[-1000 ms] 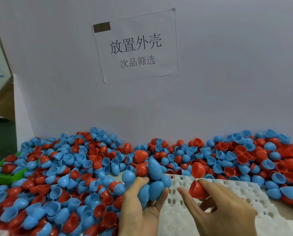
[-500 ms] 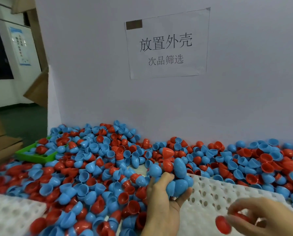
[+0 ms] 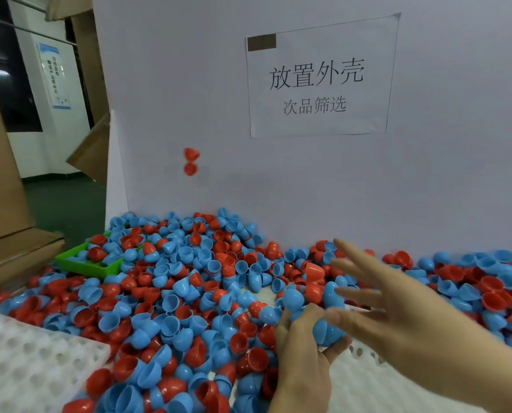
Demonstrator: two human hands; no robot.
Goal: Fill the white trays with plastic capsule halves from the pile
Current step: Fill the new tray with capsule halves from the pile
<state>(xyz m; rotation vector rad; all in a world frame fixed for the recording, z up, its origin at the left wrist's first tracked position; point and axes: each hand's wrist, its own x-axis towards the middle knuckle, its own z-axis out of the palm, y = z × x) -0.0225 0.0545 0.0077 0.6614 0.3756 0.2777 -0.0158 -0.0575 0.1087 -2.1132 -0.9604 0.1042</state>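
At lower centre of the frame, the left hand (image 3: 301,347) curls round a clutch of blue halves (image 3: 327,330), held over the near tray (image 3: 365,383). The right hand (image 3: 397,317) is spread, fingers straight, holding nothing. Two red halves (image 3: 191,162) hang in mid-air at upper left, against the white wall (image 3: 308,180) above the pile (image 3: 174,287). This looks like sorting: reds cast off, blues kept. Next, the blues need seating one by one into tray holes. A second tray (image 3: 25,362) lies at lower left.
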